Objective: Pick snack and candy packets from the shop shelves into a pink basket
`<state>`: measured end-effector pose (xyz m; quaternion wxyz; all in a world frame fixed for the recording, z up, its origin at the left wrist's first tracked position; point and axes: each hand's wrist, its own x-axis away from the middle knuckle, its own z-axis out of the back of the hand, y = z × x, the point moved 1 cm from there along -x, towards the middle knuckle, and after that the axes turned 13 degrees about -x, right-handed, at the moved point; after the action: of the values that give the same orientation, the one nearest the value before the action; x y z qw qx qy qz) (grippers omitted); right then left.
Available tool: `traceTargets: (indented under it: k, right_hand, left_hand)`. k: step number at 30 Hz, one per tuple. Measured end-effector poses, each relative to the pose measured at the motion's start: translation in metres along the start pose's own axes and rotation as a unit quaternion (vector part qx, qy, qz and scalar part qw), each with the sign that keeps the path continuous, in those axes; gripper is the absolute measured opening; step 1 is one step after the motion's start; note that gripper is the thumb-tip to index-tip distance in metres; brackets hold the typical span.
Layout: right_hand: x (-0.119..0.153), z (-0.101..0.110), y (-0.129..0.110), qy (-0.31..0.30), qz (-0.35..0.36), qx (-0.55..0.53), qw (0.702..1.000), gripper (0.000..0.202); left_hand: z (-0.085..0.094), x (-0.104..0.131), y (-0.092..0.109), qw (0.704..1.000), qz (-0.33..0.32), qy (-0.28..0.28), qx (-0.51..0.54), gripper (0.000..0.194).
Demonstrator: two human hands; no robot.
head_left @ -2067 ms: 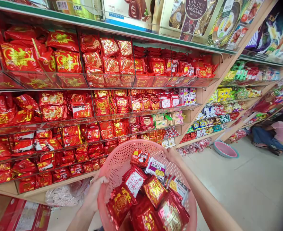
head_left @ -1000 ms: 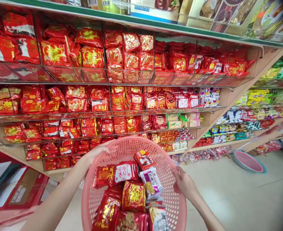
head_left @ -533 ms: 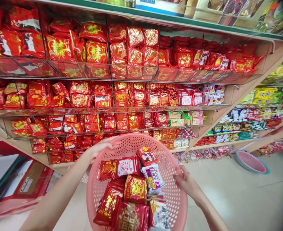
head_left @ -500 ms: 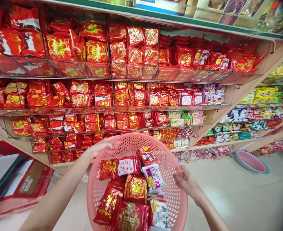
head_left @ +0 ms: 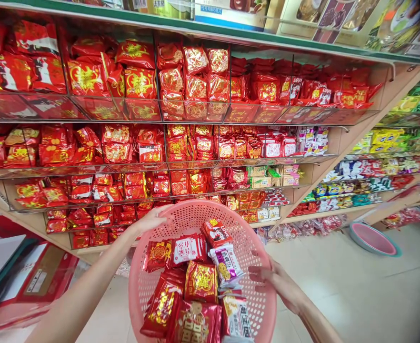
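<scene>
OK | L fingers (head_left: 159, 220) grip bskt (head_left: 137, 290) | R fingers (head_left: 262, 273) splayed inside | red pkt (head_left: 216, 232): "LOVE"

Easiest one to read: "LOVE" on the red packet (head_left: 216, 232) near the far rim of the pink basket (head_left: 210, 206). Same word's on some red shelf packets (head_left: 317, 93) toward the right end of the upper tray. The gold packet (head_left: 201, 281) mid-basket and the big red packet (head_left: 195, 324) at the near edge both look like 囍. The purple-and-white packet (head_left: 227, 263) and white packet (head_left: 236, 314) by the right wall have black Chinese characters, too squished for me. White-blue box (head_left: 227, 14) along the top shelf's edge says 代可可脂巧克力.
</scene>
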<state>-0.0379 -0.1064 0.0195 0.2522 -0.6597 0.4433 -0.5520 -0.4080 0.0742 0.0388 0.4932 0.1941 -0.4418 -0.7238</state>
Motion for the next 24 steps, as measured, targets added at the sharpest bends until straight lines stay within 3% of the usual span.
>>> traceTargets:
  k: [3, 8, 24]
  right_hand:
    - [0.000, 0.001, 0.001, -0.002, 0.006, 0.017, 1.000, 0.064]
    - [0.000, 0.006, 0.006, -0.005, 0.000, 0.011, 1.000, 0.067]
    - [-0.001, 0.001, 0.008, -0.041, 0.013, -0.016, 0.999, 0.072]
  left_hand:
    - [-0.001, 0.004, -0.001, 0.982, -0.038, 0.060, -0.176, 0.074]
    - [-0.003, 0.017, -0.012, 0.955, -0.031, 0.053, -0.290, 0.080]
    - [-0.002, 0.033, -0.023, 0.963, 0.010, 0.055, -0.264, 0.103]
